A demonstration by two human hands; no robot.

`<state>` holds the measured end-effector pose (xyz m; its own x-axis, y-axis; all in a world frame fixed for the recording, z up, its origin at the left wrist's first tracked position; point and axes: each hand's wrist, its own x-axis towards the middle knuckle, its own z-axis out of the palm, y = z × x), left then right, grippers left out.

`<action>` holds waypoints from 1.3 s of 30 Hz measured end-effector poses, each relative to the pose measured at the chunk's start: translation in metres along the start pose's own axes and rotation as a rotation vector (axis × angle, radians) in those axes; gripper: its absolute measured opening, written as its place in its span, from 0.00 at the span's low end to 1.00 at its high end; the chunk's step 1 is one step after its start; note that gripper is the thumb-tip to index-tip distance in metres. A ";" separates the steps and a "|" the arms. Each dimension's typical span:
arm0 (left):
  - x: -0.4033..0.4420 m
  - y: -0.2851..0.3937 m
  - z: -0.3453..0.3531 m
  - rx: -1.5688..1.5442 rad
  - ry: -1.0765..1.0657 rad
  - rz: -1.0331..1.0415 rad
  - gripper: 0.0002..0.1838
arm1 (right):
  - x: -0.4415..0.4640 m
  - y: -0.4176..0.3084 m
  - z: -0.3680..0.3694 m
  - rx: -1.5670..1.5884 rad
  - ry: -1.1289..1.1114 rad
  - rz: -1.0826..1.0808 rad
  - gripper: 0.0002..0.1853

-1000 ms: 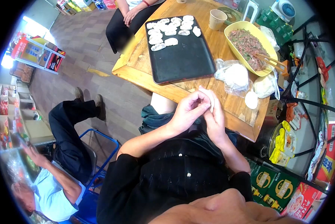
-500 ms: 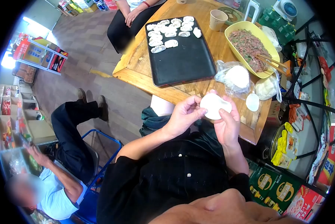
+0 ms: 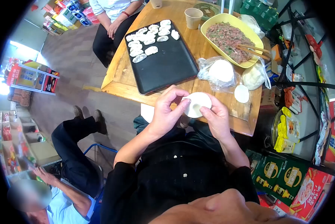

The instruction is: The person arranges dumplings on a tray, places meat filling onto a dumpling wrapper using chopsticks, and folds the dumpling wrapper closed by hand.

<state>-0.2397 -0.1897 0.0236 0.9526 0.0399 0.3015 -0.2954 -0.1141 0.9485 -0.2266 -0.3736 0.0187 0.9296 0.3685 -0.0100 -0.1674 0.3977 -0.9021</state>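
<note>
Between my two hands, just off the table's near edge, is a round white dumpling wrapper (image 3: 198, 105). My left hand (image 3: 170, 110) pinches its left rim between thumb and fingers. At the right rim, my right hand (image 3: 216, 116) grips it, the thumb pressed on its face. A shallow dent shows near the wrapper's middle. Beyond my hands lies a black tray (image 3: 165, 67) with several folded dumplings (image 3: 148, 38) at its far end. A single wrapper (image 3: 241, 93) rests on the table, close to a plastic bag (image 3: 208, 76) with a stack of wrappers (image 3: 221, 71) on it.
A yellow bowl (image 3: 204, 31) of minced filling (image 3: 227, 39) stands at the far right, chopsticks (image 3: 254, 49) in it. Beside it are a bagged lump of dough (image 3: 254, 77) and a paper cup (image 3: 193, 18). One person (image 3: 115, 22) sits across the table, another (image 3: 68, 198) at left.
My view has shifted, so the table and tray appear further left. The wrapper is still in both hands, its face now flatter and its dent visible.
</note>
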 end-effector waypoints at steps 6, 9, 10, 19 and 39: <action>0.005 0.014 0.002 0.156 -0.049 0.158 0.07 | -0.004 -0.005 -0.001 -0.283 -0.064 -0.063 0.17; 0.008 0.017 0.006 0.180 -0.061 0.273 0.09 | -0.004 -0.006 -0.001 -0.499 -0.063 -0.109 0.16; 0.008 0.017 0.007 0.208 -0.062 0.306 0.09 | -0.003 -0.006 0.000 -0.598 -0.067 -0.227 0.15; -0.018 0.027 0.025 0.085 -0.063 0.204 0.08 | -0.008 0.002 0.000 -0.751 0.038 -0.551 0.13; -0.012 0.027 0.035 0.055 -0.025 0.039 0.18 | -0.013 -0.019 -0.003 0.330 0.024 0.034 0.12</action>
<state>-0.2564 -0.2280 0.0422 0.9422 0.0100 0.3348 -0.3284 -0.1692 0.9293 -0.2350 -0.3885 0.0346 0.9284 0.3681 -0.0514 -0.2922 0.6375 -0.7129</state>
